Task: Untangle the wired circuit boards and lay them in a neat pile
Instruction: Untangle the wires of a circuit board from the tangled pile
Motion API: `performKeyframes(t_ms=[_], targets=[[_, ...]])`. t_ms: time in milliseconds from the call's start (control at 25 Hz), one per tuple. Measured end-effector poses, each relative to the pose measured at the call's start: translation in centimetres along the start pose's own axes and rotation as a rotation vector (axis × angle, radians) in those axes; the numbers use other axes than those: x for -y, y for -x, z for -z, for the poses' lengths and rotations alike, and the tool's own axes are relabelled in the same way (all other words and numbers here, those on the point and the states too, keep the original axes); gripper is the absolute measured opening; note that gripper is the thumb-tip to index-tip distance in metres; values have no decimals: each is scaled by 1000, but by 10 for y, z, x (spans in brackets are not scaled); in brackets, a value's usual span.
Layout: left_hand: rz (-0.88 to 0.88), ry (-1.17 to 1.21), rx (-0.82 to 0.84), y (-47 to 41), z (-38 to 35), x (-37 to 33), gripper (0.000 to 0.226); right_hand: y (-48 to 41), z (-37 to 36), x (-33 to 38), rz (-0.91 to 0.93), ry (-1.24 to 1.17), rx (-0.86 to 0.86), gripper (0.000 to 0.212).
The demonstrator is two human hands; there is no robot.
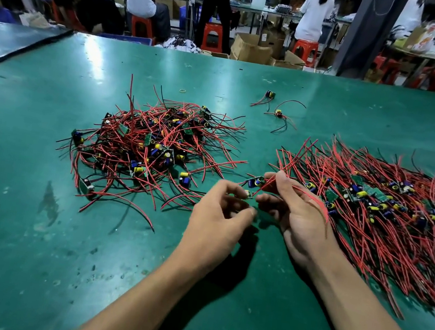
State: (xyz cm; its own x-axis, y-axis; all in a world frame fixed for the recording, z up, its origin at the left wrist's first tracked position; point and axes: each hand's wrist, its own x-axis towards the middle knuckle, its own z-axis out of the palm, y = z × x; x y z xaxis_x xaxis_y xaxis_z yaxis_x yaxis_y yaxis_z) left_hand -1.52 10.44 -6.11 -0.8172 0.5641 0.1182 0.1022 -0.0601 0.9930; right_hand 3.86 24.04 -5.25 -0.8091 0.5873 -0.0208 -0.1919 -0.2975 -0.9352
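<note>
A tangled heap of small green circuit boards with red and black wires (pixel 154 144) lies left of centre on the green table (pixel 28 249). To the right spreads a combed pile of boards (pixel 390 207), their wires fanned the same way. Between the two, my right hand (pixel 296 213) pinches the red wires of a board (pixel 254 182) that hangs at its fingertips. My left hand (pixel 220 213) pinches a second small board (pixel 247 194) just below it. The two hands are almost touching.
Two loose wired boards (pixel 277 113) and a rubber band (pixel 182 91) lie farther back on the table. A dark mat (pixel 12 41) overlaps the far left corner. Beyond the far edge people sit on red stools among cardboard boxes.
</note>
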Motion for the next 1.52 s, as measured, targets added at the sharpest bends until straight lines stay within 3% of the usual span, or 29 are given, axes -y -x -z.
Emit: performKeyframes(t_ms=[120,240,480,680,760,800,920,1040,1200,1440,1520], targets=[[4,-39,-102,-6,4,4,37,2,0,-3,31,40,93,35],[20,-45,-145,-8,8,5,25,4,-1,-2,29,63,104,36],[38,68,-279,-6,9,0,17,-4,2,13,146,-92,-207,34],[115,171,-317,-13,12,1,59,-6,12,30,287,-216,-386,35],[121,160,-273,-12,11,1,70,-5,10,28,198,-259,-343,33],[108,141,-234,-11,10,1,64,-4,7,25,125,-239,-311,33],[88,108,-64,-7,9,-4,12,1,-6,9,-16,-53,-158,33],[118,173,101,-5,10,-6,26,6,-10,-1,43,140,-45,36],[90,82,194,-3,9,-5,10,7,-4,0,117,298,-4,38],[238,236,223,-7,9,-8,18,17,-10,3,-46,189,110,13],[233,243,222,-7,11,-9,19,19,-10,5,-106,168,136,14]])
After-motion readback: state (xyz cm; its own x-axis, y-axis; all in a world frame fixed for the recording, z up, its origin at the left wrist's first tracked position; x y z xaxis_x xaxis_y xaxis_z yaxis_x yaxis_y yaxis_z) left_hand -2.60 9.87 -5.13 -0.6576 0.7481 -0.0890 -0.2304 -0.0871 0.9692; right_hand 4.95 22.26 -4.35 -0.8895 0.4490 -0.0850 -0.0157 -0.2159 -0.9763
